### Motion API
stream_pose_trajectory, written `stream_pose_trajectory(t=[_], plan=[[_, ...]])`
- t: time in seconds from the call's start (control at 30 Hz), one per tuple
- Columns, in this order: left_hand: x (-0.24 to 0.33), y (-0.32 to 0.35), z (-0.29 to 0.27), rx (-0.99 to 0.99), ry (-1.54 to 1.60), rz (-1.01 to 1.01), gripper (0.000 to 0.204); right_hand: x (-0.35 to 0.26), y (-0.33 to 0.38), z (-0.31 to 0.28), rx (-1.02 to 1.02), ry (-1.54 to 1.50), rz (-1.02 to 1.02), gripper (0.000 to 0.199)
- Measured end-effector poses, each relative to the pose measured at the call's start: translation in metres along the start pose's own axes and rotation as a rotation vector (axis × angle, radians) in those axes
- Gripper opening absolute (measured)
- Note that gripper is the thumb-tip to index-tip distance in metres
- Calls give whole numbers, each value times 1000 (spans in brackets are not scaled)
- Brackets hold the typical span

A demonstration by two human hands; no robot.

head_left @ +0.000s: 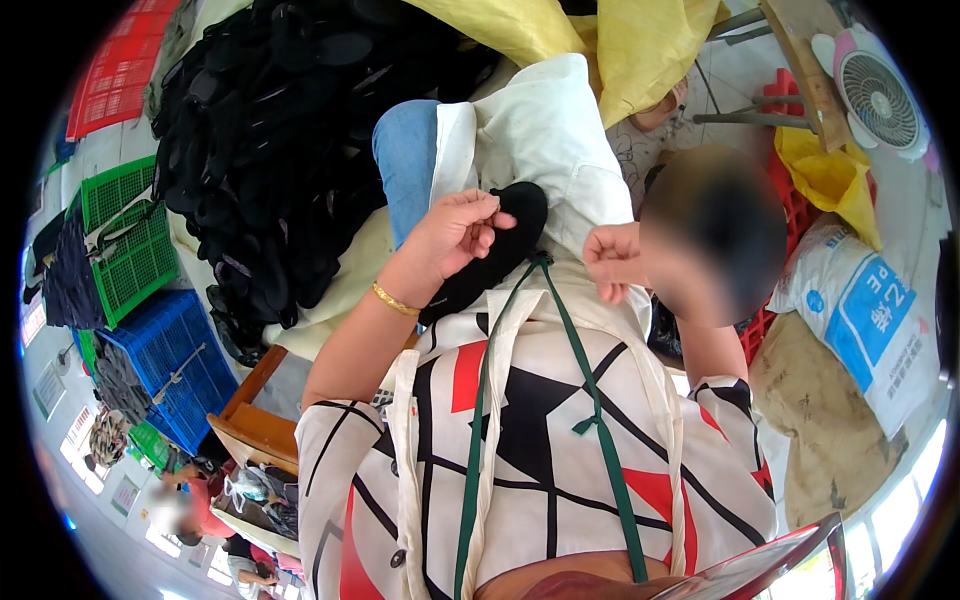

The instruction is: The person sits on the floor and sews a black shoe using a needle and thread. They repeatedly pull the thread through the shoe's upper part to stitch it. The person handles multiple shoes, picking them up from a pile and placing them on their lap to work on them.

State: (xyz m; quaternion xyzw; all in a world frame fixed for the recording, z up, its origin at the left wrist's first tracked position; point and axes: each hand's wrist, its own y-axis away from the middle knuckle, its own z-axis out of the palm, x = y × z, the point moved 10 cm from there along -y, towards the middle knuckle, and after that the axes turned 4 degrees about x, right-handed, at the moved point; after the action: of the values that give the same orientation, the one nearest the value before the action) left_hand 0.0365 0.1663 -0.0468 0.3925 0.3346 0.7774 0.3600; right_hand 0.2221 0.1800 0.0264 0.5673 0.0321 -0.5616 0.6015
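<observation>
A black cloth shoe (525,222) lies slantwise on my lap, over the white apron (560,130). My left hand (468,228), with a gold bracelet at its wrist, is over the shoe's upper edge. Its thumb and forefinger are pinched together; what they hold, if anything, is too small to make out. To the right of the shoe and apart from it, my right hand (615,260) is raised with its fingers curled in. Anything between those fingertips cannot be made out. A blurred patch covers part of the right wrist.
A big heap of black shoes (270,130) rises at the far left. Green (125,240) and blue (175,365) crates stand left, beside a wooden bench (250,425). Yellow sacking (640,60) hangs ahead. A fan (880,95) and a white sack (850,310) are at the right.
</observation>
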Motion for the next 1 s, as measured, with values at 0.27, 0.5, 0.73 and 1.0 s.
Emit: stream_pose_trajectory(t=[0.27, 0.5, 0.73, 1.0], plan=[[38, 30, 10, 223, -1197, 595, 14, -62, -47, 7, 582, 861, -646, 3], [37, 23, -1, 232, -888, 506, 12, -64, -81, 24, 551, 1171, -644, 3], [10, 2, -20, 160, -581, 210, 14, -59, -83, 19, 614, 748, -787, 5], [19, 18, -12, 171, -683, 351, 9, -8, -90, -53, 576, -480, -366, 13]])
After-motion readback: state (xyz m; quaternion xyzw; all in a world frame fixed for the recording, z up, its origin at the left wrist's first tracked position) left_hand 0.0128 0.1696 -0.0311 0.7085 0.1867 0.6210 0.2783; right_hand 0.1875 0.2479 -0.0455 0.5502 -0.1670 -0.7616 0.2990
